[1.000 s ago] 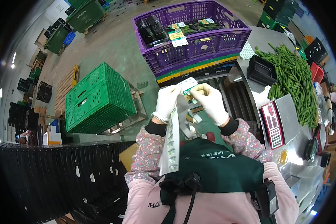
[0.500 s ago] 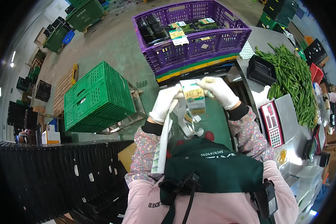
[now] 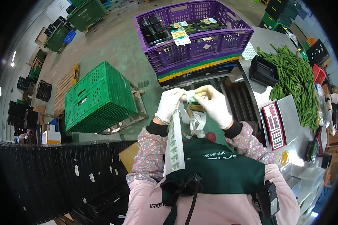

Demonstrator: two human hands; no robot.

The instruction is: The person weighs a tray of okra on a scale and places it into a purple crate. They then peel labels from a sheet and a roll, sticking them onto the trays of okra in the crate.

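My left hand (image 3: pixel 169 105), in a white glove, is closed with its fingertips pinching a long strip of printed labels (image 3: pixel 175 146) that hangs down over the dark green apron (image 3: pixel 214 172). Close beside it, my white-gloved right hand (image 3: pixel 216 108) is closed on a green, white and yellow printed label (image 3: pixel 196 106), mostly hidden by the fingers. The fingertips of both hands nearly meet at a small white piece. Below them dangles a curled white paper strip (image 3: pixel 197 123).
Ahead, a purple crate (image 3: pixel 199 48) holds black trays of packed green vegetables. Green crates (image 3: pixel 97 101) stand at the left. On the metal table at right are a black tray (image 3: pixel 263 70), a pile of green pods (image 3: pixel 294 86) and a red-framed scale (image 3: pixel 274 125).
The printed label has dropped lower and turned behind my right fingers. My hands have come closer together, and the label strip has swung right, its printed side now showing.
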